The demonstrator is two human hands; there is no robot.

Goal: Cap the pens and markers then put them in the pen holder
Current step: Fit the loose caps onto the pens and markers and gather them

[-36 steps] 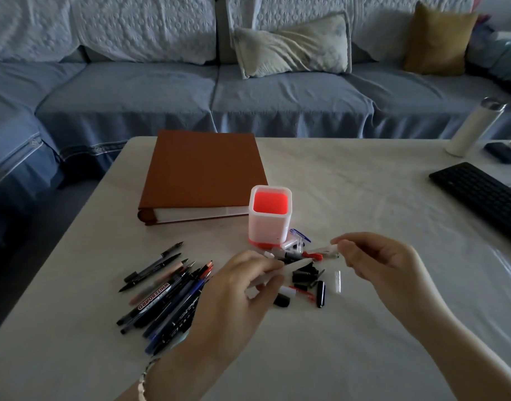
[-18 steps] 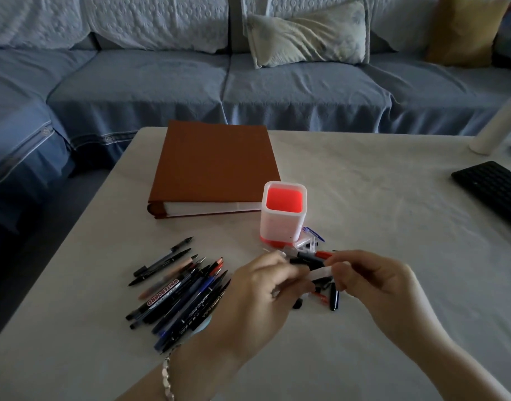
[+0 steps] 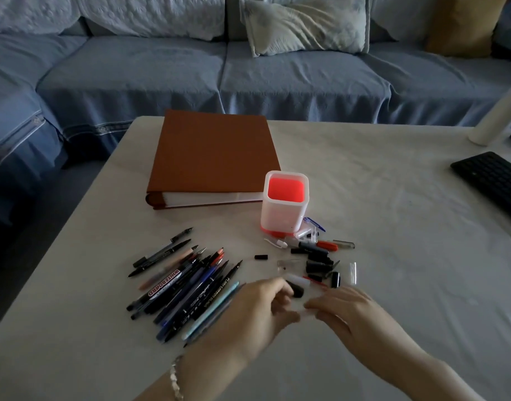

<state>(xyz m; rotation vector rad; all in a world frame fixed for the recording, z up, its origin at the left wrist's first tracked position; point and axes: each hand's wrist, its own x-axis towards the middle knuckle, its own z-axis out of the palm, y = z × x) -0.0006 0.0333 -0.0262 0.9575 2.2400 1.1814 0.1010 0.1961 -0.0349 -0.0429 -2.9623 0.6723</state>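
Step now: capping, I reckon. My left hand (image 3: 257,311) has fingers curled round a pale pen (image 3: 303,310), low over the table (image 3: 393,198). My right hand (image 3: 350,312) meets its end w/ fingertips, pinching or just pressing, can't tell, too blurred. Keep cap & barrel in line, push straight till it seats. Pen holder (image 3: 280,218) at 12 o'clock shows only its red inside, no pens in yet. Uncapped pens (image 3: 190,285) lie at 10, loose caps (image 3: 318,261) at 1.

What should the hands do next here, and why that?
Probably press one of the loose caps onto a pen: the pens lie uncapped, the pen holder looks empty, and the left hand and right hand meet, blurred, beside the caps.
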